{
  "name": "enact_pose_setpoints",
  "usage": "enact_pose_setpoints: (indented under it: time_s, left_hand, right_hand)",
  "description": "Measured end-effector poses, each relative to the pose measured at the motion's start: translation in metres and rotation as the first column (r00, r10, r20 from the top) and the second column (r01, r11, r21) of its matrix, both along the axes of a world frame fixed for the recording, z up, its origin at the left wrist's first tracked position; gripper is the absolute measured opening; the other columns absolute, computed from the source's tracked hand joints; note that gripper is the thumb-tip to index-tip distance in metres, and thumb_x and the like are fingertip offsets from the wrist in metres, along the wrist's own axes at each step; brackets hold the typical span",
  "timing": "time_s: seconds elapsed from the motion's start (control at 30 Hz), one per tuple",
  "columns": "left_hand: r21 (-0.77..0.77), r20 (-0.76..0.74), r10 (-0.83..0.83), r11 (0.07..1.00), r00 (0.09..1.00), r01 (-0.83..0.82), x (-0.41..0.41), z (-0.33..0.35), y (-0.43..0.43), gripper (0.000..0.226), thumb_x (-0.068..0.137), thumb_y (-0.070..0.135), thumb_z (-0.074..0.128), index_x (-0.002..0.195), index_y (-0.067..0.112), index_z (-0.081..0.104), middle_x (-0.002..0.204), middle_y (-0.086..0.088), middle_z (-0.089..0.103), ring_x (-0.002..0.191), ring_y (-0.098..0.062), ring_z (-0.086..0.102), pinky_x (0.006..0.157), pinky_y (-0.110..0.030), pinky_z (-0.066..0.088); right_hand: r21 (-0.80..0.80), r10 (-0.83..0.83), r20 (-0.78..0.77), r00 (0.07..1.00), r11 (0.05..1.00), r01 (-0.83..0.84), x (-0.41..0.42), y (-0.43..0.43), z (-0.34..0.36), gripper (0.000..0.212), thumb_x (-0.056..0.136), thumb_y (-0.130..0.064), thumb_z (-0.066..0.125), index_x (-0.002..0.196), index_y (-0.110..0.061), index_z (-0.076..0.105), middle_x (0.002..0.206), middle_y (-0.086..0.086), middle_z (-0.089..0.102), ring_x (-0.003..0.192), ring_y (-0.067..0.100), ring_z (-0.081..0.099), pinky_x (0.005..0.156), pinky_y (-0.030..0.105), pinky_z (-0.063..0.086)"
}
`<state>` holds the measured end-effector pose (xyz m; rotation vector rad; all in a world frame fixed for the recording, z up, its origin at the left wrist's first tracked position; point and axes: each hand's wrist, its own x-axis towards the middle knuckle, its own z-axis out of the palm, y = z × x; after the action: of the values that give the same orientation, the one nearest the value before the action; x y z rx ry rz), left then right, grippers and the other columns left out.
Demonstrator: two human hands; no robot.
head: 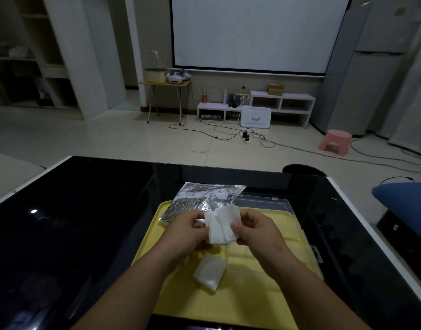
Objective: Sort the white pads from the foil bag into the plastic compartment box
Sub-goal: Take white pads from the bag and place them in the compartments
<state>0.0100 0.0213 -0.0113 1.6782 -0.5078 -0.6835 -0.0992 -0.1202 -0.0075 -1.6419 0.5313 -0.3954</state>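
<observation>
Nearest, a pale packet [209, 272], perhaps more pads in wrap, lies on the plastic compartment box [252, 294]. Above the box's middle, the left hand [188, 231] and right hand [258, 231] pinch the fanned white pads [222, 226] between them. The foil bag [200, 198] rests across the box's far edge.

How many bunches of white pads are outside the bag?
2: one fanned stack held between left hand and right hand; one packet on the yellow surface below them. More may hide under the left wrist.
</observation>
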Motion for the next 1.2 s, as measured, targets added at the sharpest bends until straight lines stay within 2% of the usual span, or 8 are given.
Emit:
enact_pose_setpoints:
  time_s: [0.13, 0.37, 0.53, 0.63, 0.77, 0.87, 1.07, 1.2]
  left_hand:
    - [-0.023, -0.046, 0.011, 1.0, 0.999, -0.012, 0.001, 0.001, 0.0, 0.024, 0.087, 0.001, 0.066, 0.109, 0.012, 0.065, 0.102, -0.02, 0.071, 0.091, -0.032, 0.073, 0.084, -0.048, 0.059]
    - [-0.034, -0.05, 0.015, 0.999, 0.999, -0.016, 0.0, 0.0, -0.001, 0.025, 0.086, 0.002, 0.068, 0.109, 0.013, 0.065, 0.101, -0.015, 0.074, 0.09, -0.031, 0.073, 0.079, -0.045, 0.061]
    - [0.027, 0.033, 0.028, 0.999, 0.999, -0.029, 0.001, -0.002, 0.0, 0.03, 0.084, 0.004, 0.07, 0.107, 0.023, 0.065, 0.099, -0.007, 0.074, 0.087, -0.024, 0.073, 0.074, -0.042, 0.062]
    - [0.051, 0.135, 0.09, 0.994, 0.987, -0.098, -0.001, -0.003, -0.001, 0.03, 0.083, 0.007, 0.07, 0.101, 0.03, 0.063, 0.095, -0.002, 0.072, 0.084, -0.021, 0.071, 0.071, -0.041, 0.062]
    - [0.098, 0.344, 0.144, 0.977, 0.928, -0.188, -0.002, -0.004, -0.003, 0.034, 0.08, 0.013, 0.072, 0.104, 0.033, 0.06, 0.087, 0.005, 0.07, 0.078, -0.014, 0.068, 0.071, -0.04, 0.059]
    - [0.102, 0.433, 0.154, 0.971, 0.888, -0.218, -0.004, -0.003, -0.003, 0.036, 0.078, 0.015, 0.073, 0.104, 0.035, 0.059, 0.086, 0.009, 0.068, 0.078, -0.009, 0.065, 0.073, -0.039, 0.057]
    - [0.14, 0.603, 0.115, 0.959, 0.79, -0.247, -0.011, 0.002, -0.003, 0.042, 0.078, 0.014, 0.068, 0.116, 0.03, 0.06, 0.078, 0.014, 0.057, 0.074, -0.005, 0.056, 0.068, -0.03, 0.049]
    - [0.129, 0.585, 0.13, 0.959, 0.801, -0.251, -0.01, 0.002, -0.001, 0.042, 0.079, 0.017, 0.069, 0.118, 0.03, 0.059, 0.084, 0.016, 0.058, 0.075, 0.001, 0.055, 0.064, -0.024, 0.047]
  right_hand:
    - [-0.055, 0.001, -0.015, 1.0, 0.998, -0.001, -0.001, 0.0, 0.0, 0.016, 0.092, -0.01, 0.06, 0.102, -0.02, 0.069, 0.095, -0.001, 0.072, 0.084, 0.017, 0.067, 0.068, 0.027, 0.052]
    - [-0.028, 0.045, -0.033, 0.998, 0.999, -0.046, -0.002, 0.001, 0.001, 0.017, 0.091, -0.007, 0.061, 0.101, -0.02, 0.067, 0.092, 0.002, 0.073, 0.081, 0.015, 0.068, 0.065, 0.023, 0.053]
    - [-0.028, 0.005, -0.06, 0.998, 1.0, -0.007, -0.001, 0.002, 0.0, 0.02, 0.088, -0.011, 0.067, 0.104, -0.018, 0.057, 0.097, 0.016, 0.067, 0.082, 0.024, 0.066, 0.069, 0.033, 0.056]
    - [0.086, 0.031, -0.072, 0.997, 0.996, -0.024, -0.001, 0.005, 0.001, 0.023, 0.089, -0.01, 0.067, 0.106, -0.014, 0.053, 0.095, 0.018, 0.065, 0.078, 0.03, 0.066, 0.071, 0.042, 0.058]
    - [0.325, 0.125, -0.126, 0.984, 0.943, -0.078, 0.0, 0.011, 0.003, 0.028, 0.091, -0.009, 0.065, 0.113, -0.012, 0.048, 0.096, 0.02, 0.068, 0.069, 0.027, 0.065, 0.069, 0.041, 0.057]
    - [0.43, 0.122, -0.125, 0.985, 0.901, -0.057, 0.001, 0.012, 0.001, 0.028, 0.091, -0.008, 0.065, 0.114, -0.008, 0.048, 0.098, 0.024, 0.066, 0.069, 0.029, 0.066, 0.065, 0.039, 0.059]
    - [0.47, 0.144, -0.16, 0.977, 0.881, -0.053, 0.0, 0.011, 0.002, 0.018, 0.09, -0.003, 0.064, 0.105, -0.002, 0.054, 0.085, 0.018, 0.063, 0.061, 0.02, 0.064, 0.058, 0.031, 0.058]
    - [0.495, 0.088, -0.175, 0.981, 0.869, 0.011, 0.0, 0.007, 0.002, 0.02, 0.089, -0.001, 0.065, 0.106, -0.002, 0.054, 0.084, 0.018, 0.064, 0.061, 0.021, 0.064, 0.057, 0.031, 0.059]
